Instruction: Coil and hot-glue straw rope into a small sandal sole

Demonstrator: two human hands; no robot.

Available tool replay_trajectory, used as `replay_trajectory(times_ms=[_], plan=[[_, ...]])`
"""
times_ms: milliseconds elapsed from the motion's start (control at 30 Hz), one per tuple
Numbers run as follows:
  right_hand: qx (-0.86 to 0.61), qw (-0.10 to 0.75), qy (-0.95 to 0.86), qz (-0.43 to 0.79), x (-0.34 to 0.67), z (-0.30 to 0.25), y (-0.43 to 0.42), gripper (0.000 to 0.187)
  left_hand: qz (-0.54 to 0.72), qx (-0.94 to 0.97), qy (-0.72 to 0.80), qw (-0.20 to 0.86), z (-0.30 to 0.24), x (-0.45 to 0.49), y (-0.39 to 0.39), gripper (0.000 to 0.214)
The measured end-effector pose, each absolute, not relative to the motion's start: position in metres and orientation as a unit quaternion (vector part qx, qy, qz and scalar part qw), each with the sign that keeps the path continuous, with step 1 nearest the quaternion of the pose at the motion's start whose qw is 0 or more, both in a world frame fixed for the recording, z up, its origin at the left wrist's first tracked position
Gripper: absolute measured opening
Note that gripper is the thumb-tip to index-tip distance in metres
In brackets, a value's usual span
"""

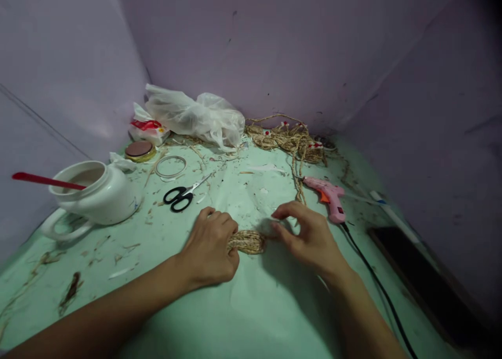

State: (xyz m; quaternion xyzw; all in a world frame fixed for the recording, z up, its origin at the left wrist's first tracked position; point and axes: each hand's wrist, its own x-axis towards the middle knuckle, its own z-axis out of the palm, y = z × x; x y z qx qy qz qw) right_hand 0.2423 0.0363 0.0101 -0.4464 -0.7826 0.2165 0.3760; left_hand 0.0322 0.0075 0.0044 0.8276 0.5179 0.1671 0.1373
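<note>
A small piece wrapped in tan jute twine [248, 241] lies on the pale green table cover [243, 307]. My left hand [209, 246] is curled over its left end, fingers closed on it. My right hand [306, 233] pinches the piece's right end with thumb and forefinger. A strand of twine [300, 184] runs from there back to a loose twine pile [288, 137] near the wall.
A pink glue gun [329, 197] with a black cord lies just right of my right hand. Black scissors [180, 197], a white teapot [98, 192] holding a red stick, a tape ring [170, 166], a round tin [139, 151] and plastic bags [196, 116] sit behind.
</note>
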Motion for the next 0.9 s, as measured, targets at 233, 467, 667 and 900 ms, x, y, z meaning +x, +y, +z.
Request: replay_trajectory(times_ms=[233, 467, 667, 900], plan=[[-0.435, 0.196, -0.836, 0.269, 0.227, 0.015, 0.023, 0.01, 0.142, 0.847, 0.496, 0.126, 0.008, 0.03, 0.006, 0.016], [-0.486, 0.206, -0.804, 0.273, 0.233, 0.01, 0.03, 0.015, 0.165, 0.845, 0.493, 0.126, 0.006, 0.032, 0.006, 0.017], [-0.495, 0.207, -0.797, 0.276, 0.234, 0.008, 0.03, 0.015, 0.164, 0.839, 0.498, 0.146, 0.005, 0.031, 0.008, 0.015], [-0.446, 0.248, -0.839, 0.19, 0.226, 0.007, 0.024, 0.022, 0.168, 0.837, 0.498, 0.153, 0.003, 0.03, 0.008, 0.009]])
